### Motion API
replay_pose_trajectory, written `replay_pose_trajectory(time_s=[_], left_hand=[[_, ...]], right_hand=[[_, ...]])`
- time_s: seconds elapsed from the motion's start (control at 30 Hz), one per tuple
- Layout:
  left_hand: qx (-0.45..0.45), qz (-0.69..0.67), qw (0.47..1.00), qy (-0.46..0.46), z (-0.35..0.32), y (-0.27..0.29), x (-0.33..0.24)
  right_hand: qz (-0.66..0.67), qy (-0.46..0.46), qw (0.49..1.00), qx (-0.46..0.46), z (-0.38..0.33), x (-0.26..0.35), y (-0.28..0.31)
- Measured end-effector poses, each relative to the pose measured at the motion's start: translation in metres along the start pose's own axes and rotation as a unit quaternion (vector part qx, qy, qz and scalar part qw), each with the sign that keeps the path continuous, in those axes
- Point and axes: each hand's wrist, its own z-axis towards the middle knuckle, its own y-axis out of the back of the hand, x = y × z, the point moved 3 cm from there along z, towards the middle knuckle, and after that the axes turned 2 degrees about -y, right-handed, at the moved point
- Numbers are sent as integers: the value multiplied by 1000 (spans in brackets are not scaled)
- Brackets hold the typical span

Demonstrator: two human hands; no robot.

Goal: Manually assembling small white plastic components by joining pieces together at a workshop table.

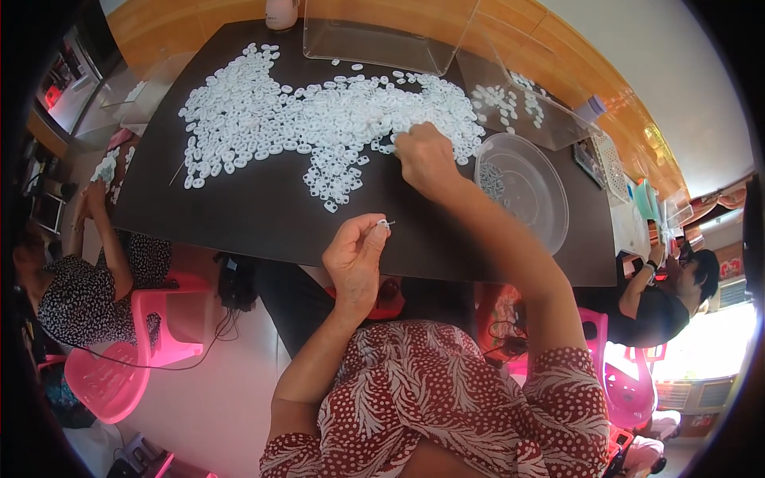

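Observation:
A wide heap of small white plastic rings (319, 119) covers the far part of a dark table (239, 215). My right hand (425, 159) reaches into the right edge of the heap, its fingers curled down among the rings. My left hand (356, 255) hovers over the table's near edge, pinching a small white piece (383, 224) between thumb and fingertips. A round clear bowl (522, 191) with a few small parts inside sits just right of my right hand.
Clear plastic trays (374, 36) stand at the table's far side, one holding more white rings (510, 99). A person sits on pink stools (119, 350) at the left, another person (661, 303) sits at the right. Cables (215, 327) trail under the table.

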Motion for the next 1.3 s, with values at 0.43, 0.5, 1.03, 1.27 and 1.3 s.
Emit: replay_pose_trajectory(time_s=[0.43,0.5,1.03,1.27,1.3], left_hand=[[-28,-17,998,49,4,-3,-12],[-47,-29,997,56,3,-5,-14],[-73,-15,996,-52,0,-13,-6],[-65,-37,997,-22,-1,-12,-15],[-66,-44,997,-18,0,-12,-15]], right_hand=[[553,-354,737,159,-51,26,52],[588,-418,671,172,-55,35,54],[627,-422,653,41,-70,83,54],[624,-397,673,-13,-72,85,58],[648,-402,647,-22,-72,85,58]])
